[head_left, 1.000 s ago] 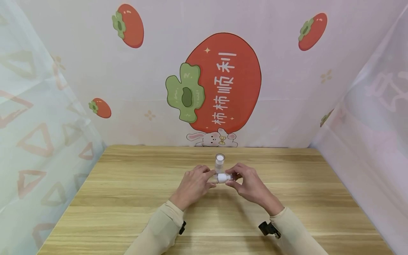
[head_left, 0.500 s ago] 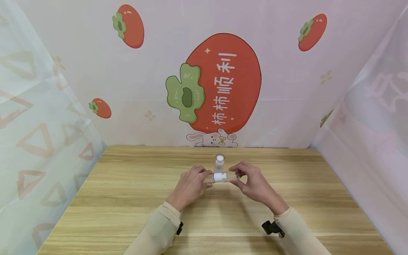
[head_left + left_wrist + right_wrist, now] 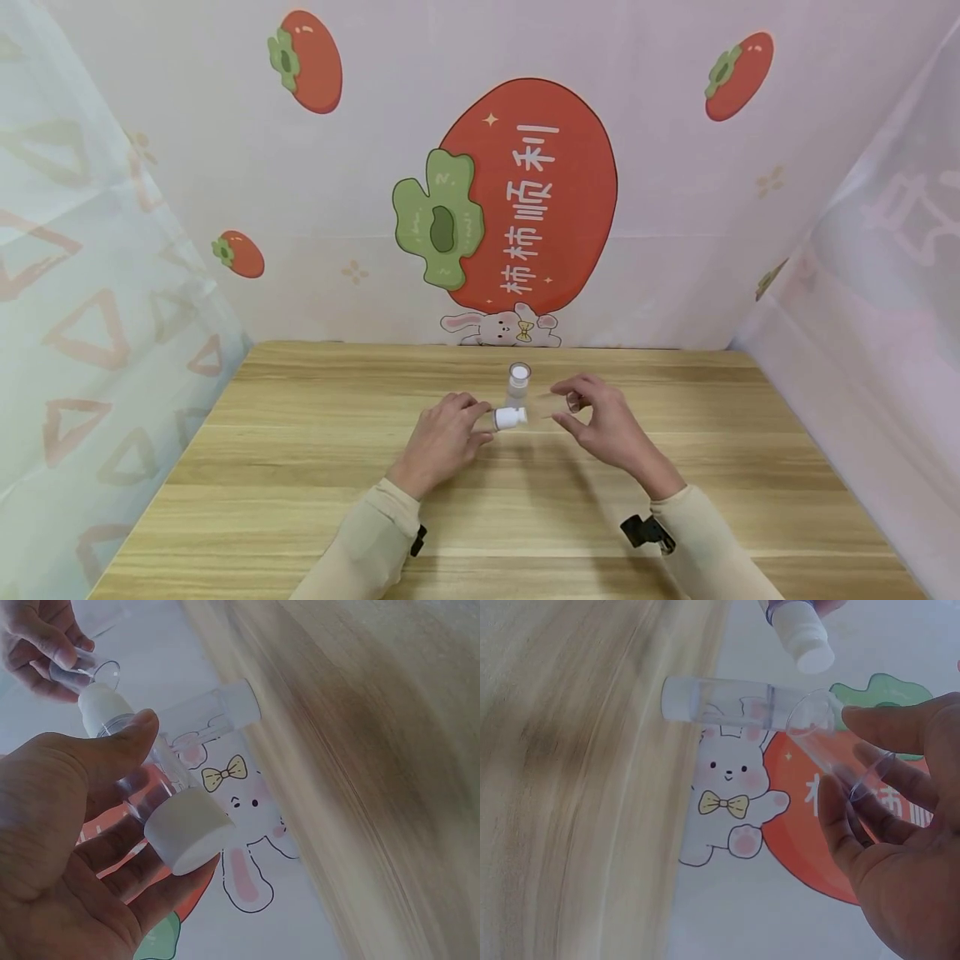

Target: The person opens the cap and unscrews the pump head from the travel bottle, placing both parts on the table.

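Note:
In the head view my left hand (image 3: 442,442) grips a small clear pump bottle (image 3: 510,417), tipped on its side above the table. Its white pump head points right, towards my other hand. The left wrist view shows the bottle's white base (image 3: 187,831) low between thumb and fingers. A clear tube-shaped cap (image 3: 832,750) is pinched between the thumb and fingers of my right hand (image 3: 611,429). A gap separates this cap from the white pump head. Just behind the held bottle, a second clear bottle (image 3: 517,388) stands upright.
The wooden table (image 3: 337,500) carries the standing bottle near its back edge. Behind it rises a white backdrop (image 3: 360,167) printed with red persimmons and a rabbit; pale cloth hangs at both sides. A black device (image 3: 645,533) sits on the right wrist.
The clear cap has come off the pump head as my right hand moved right with it. My left hand has shifted slightly left, still gripping the pump bottle. The standing bottle stays put.

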A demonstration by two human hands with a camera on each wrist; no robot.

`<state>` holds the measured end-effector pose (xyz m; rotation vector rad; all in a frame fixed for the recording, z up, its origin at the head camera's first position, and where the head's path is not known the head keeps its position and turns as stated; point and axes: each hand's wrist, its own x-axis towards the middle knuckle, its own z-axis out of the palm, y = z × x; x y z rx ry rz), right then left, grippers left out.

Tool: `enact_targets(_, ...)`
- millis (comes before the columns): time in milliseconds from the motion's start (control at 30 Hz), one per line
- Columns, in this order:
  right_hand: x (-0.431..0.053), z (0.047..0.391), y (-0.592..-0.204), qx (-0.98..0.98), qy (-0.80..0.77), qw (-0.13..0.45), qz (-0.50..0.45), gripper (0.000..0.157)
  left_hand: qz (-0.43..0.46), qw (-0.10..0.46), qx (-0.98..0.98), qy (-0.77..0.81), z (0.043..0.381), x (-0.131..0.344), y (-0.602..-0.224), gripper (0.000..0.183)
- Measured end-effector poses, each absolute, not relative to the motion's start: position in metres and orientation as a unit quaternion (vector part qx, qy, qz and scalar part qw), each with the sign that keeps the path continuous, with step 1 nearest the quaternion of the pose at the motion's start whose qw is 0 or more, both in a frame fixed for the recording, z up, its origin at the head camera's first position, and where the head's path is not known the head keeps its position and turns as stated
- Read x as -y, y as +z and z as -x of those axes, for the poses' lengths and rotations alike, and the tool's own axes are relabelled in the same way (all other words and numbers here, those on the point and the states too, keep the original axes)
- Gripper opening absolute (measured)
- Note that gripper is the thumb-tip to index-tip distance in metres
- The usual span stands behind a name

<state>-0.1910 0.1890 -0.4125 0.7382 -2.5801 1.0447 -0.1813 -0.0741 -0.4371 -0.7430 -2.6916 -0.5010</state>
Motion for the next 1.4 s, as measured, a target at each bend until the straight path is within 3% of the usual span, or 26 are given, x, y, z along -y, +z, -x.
enact_targets(1067,-0.193,0.229,-0.449,0.938,0.305,0.038,-0.162,0.029,0.270,0.172,0.929,-0.187,0.178,0.076,-0.434,0.037)
enact_targets(1400,-0.191,0.230,-0.454,0.941,0.300,0.034,-0.155,0.026,0.273,0.176,0.924,-0.199,0.176,0.074,-0.430,0.036)
